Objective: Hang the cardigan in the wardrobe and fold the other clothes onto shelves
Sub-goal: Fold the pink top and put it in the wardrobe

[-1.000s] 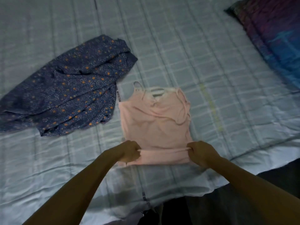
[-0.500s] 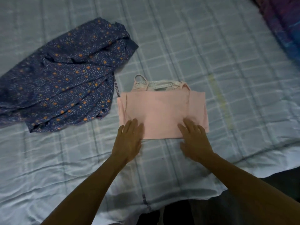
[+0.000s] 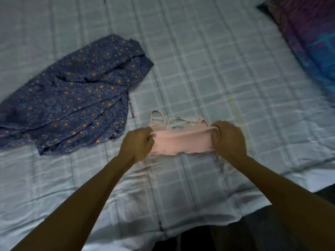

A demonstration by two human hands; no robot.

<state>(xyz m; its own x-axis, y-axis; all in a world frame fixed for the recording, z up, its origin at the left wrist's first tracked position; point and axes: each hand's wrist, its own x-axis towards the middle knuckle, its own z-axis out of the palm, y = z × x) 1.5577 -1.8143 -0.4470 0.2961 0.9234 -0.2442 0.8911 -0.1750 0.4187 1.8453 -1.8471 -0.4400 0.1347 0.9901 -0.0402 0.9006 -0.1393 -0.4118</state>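
1. The left hand (image 3: 137, 142) is curled into a fist. Its fingers and thumb pinch the left end of a soft pink strappy cotton top (image 3: 181, 142), folded into a narrow band.
2. The right hand (image 3: 227, 140) is curled the same way, gripping the right end of the band, so the cloth stretches between the two fists.
3. The pink top sits just below the middle of the view. Its lower edge touches the pale blue checked bedsheet (image 3: 199, 60), and its upper fold is raised in the fingers.
4. The white lace trim (image 3: 181, 121) and thin pink straps of the top show at twelve o'clock from the band, lying flat on the sheet.
5. A crumpled navy garment with small orange and white flowers (image 3: 78, 98) lies on the sheet at ten o'clock from the pink top, near it but apart.
6. A dark purple and blue patterned pillow (image 3: 311, 37) lies at two o'clock, well apart from both garments.
7. Both bare forearms reach in from six o'clock, over the sheet's near edge.
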